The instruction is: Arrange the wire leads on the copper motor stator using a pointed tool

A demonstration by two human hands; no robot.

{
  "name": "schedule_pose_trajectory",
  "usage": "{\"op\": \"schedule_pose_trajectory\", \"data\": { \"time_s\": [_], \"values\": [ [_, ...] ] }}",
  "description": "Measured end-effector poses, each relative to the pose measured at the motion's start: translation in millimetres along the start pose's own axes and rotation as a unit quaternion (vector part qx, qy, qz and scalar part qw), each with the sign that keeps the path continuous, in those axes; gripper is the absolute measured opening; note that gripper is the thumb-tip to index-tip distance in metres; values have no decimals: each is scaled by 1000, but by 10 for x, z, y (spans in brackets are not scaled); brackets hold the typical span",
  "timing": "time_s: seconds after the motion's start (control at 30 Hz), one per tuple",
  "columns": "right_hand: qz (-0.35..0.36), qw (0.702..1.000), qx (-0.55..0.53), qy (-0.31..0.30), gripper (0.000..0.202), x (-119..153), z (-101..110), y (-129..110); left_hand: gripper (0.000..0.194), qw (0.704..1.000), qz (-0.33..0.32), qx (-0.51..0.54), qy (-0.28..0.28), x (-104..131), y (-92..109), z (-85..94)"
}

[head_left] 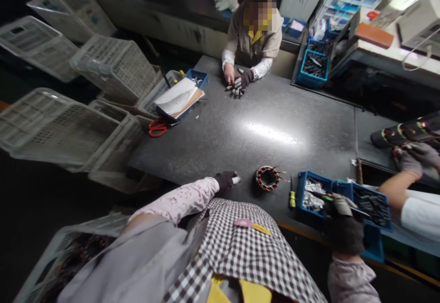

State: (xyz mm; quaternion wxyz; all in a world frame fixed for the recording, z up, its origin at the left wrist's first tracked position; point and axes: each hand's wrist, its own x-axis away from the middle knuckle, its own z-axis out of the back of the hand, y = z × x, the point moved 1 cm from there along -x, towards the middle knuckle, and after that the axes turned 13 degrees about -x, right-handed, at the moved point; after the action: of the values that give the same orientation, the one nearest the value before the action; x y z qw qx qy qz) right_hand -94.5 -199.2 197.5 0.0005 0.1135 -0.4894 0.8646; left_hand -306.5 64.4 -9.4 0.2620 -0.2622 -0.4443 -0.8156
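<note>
My left hand (227, 180), in a dark glove with pale fingertips, rests at the near edge of the grey table (192, 151), its fingers together and nothing visible in them. A ring-shaped coil (261, 184) with red and black windings and loose wire ends lies to its right. Beside the coil is a screwdriver (292, 198) with a yellow handle. Over the blue bins at the right, my gloved right hand (345, 225) is closed round a slim green-and-black tool (325, 197). One bin (302, 197) has silvery pieces, the other (388, 211) dark ones.
Across the table sits a person (256, 41) with both hands on the tabletop. Another person's gloved hands (415, 156) handle a dark cylinder (405, 132) at right. Red scissors (157, 128) and papers (178, 96) lie at the left edge, beside stacked plastic crates (110, 69).
</note>
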Motion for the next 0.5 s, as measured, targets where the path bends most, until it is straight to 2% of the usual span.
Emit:
{"op": "schedule_pose_trajectory", "data": {
  "time_s": [0.03, 0.1, 0.17, 0.27, 0.5],
  "values": [
    [-5, 1000, -20, -7, 57, 0, -1, 21, 34, 999, 26, -5, 27, -51, -97, 21],
    [-24, 996, -70, -41, 66, 77, -138, 103, 36, 995, 61, -9, 72, -183, -207, 39],
    [-52, 991, -102, -72, 72, 205, -358, 206, 39, 991, 85, -9, 104, -326, -232, 25],
    [-91, 987, -108, -80, 79, 384, -606, 304, 41, 984, 109, -11, 139, -498, -224, -34],
    [-121, 982, -120, -82, 79, 548, -711, 241, 41, 978, 123, -17, 168, -601, -296, -137]
  ]
}}
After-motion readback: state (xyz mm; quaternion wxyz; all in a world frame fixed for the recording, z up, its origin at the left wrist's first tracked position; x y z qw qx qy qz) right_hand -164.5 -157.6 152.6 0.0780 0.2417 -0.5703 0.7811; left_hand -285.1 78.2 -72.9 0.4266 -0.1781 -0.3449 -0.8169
